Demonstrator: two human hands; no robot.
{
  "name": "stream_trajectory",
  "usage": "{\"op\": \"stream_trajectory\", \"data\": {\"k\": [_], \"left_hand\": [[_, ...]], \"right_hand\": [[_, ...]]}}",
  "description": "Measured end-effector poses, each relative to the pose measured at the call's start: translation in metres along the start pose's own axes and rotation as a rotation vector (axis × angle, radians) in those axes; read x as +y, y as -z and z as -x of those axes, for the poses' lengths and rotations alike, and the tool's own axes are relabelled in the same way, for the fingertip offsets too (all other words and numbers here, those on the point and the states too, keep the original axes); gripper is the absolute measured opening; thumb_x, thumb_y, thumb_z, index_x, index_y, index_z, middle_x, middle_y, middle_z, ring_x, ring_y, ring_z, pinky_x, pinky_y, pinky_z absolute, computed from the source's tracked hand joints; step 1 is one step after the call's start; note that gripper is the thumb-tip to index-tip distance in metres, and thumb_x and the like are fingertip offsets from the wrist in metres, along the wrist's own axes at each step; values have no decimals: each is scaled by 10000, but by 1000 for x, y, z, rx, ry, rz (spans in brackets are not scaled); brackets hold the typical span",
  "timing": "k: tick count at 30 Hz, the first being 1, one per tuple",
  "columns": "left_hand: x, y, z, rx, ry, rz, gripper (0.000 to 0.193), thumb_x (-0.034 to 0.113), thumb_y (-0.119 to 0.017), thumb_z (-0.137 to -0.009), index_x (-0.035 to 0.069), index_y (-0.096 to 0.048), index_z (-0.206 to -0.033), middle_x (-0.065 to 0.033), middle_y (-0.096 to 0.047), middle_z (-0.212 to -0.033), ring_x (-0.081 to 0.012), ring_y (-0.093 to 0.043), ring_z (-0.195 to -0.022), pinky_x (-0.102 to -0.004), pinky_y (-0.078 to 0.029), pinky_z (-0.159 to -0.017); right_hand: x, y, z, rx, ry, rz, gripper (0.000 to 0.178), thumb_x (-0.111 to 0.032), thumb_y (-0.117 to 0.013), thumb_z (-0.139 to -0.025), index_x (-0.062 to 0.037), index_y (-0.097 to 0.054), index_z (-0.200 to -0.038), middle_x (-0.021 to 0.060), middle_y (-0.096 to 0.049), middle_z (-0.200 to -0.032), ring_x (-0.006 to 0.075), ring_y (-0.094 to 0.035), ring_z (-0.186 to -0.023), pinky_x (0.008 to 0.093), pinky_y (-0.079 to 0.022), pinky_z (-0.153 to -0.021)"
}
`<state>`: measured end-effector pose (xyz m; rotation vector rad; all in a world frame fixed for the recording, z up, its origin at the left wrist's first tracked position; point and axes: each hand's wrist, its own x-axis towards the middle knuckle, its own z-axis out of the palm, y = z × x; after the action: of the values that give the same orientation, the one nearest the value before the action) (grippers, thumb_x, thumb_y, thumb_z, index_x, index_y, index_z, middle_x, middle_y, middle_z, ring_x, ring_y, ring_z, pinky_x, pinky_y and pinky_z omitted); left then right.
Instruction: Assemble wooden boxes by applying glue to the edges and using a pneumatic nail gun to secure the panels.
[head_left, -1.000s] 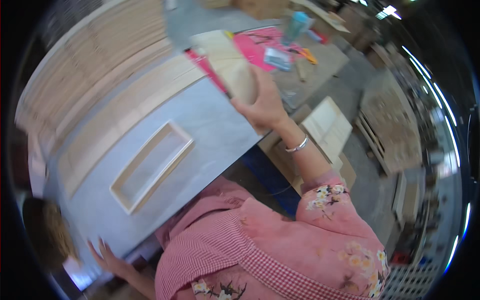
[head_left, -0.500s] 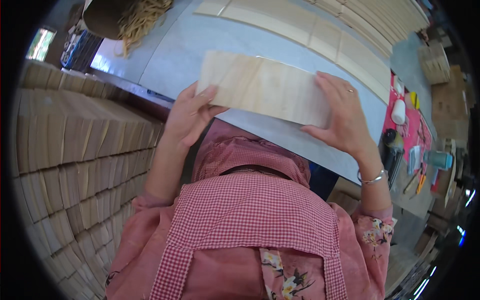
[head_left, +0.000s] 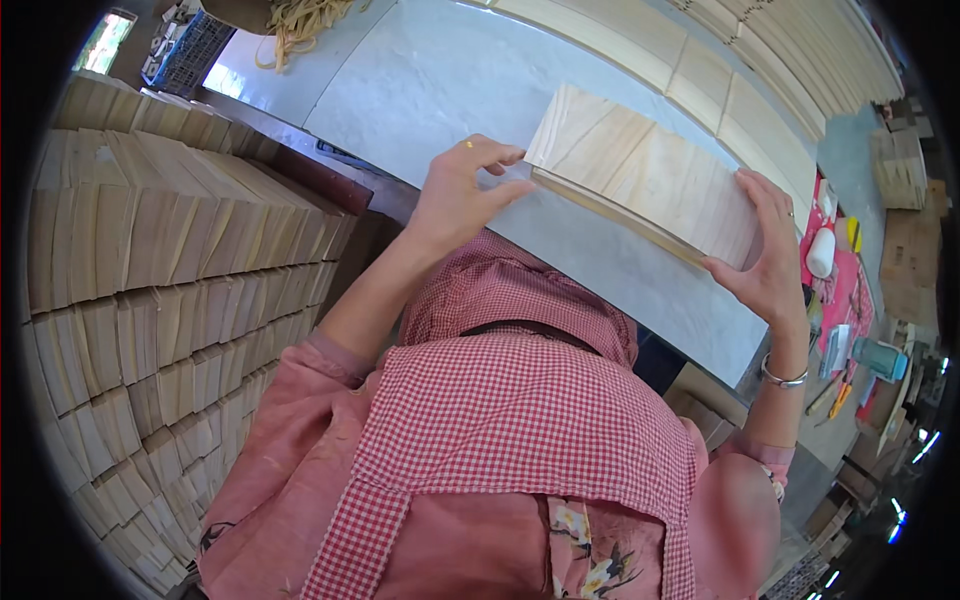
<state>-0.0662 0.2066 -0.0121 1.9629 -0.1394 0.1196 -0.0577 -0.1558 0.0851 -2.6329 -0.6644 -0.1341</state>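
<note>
A pale wooden board (head_left: 640, 170) with wavy grain sits tilted at the near side of the grey-white tabletop. A second pale edge shows beneath its front side; whether that is another board or part of the same piece I cannot tell. My right hand (head_left: 765, 250) grips the right end, thumb at the front edge and fingers over the far side. By the left corner is my left hand (head_left: 465, 190), its thumb and fingers apart, the tips close to the wood without a clear grip on it.
Rows of pale wooden pieces (head_left: 640, 45) lie along the table's far side. Tall stacks of wooden boards (head_left: 180, 230) stand at my left. At right are a white bottle (head_left: 821, 253), a teal container (head_left: 880, 357) and tools. Tan strips (head_left: 305, 30) lie at the far left.
The board has moved right and come down toward the tabletop. My left hand has loosened from its left end, while my right hand keeps hold of the right end.
</note>
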Motion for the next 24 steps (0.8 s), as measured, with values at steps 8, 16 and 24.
{"op": "stream_trajectory", "data": {"k": [8,16,24], "left_hand": [[12,-8,-6,-10,-74,-216,256,80,-809,-809,-13,-767,-1043,-101,-709,-975,-206,-625,-804,-310,-496,-747],[15,-11,-8,29,-242,-451,238,55,-808,-794,-44,-767,-1007,-123,-733,-920,-227,-633,-763,-311,-500,-694],[19,-9,-10,-4,-264,-475,239,52,-807,-793,-55,-763,-1002,-128,-735,-918,-232,-630,-741,-313,-498,-665]], "right_hand": [[11,-9,7,-40,-46,-7,893,-154,-887,-586,-65,-536,-1403,127,-553,-1421,336,-517,-1285,430,-442,-1103],[23,-24,9,-82,-46,45,924,-187,-892,-586,-67,-520,-1423,129,-543,-1435,315,-535,-1287,391,-431,-1117],[25,-23,9,-157,-84,94,931,-181,-886,-635,-96,-490,-1473,116,-513,-1491,322,-495,-1352,392,-398,-1157]]}}
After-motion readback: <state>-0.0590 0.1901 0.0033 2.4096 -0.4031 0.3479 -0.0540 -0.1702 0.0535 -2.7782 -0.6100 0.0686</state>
